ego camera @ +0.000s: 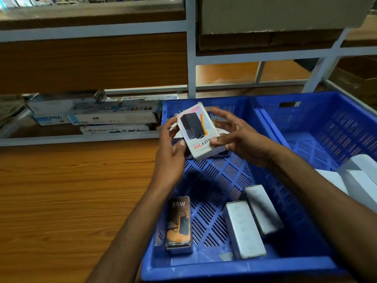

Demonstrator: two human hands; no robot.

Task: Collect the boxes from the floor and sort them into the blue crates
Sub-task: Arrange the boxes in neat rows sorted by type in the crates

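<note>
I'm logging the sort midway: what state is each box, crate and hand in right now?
20K box: held above the near crate, printed face up.
left hand: grips its left edge.
right hand: pinches its right side, thumb on top.
65W box: lying flat in the near crate.
two white boxes: lying side by side, same crate.
right crate: holds white cartons at its near end.

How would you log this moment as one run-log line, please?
left hand grips 20K box | right hand grips 20K box | held over left blue crate | not released
</note>
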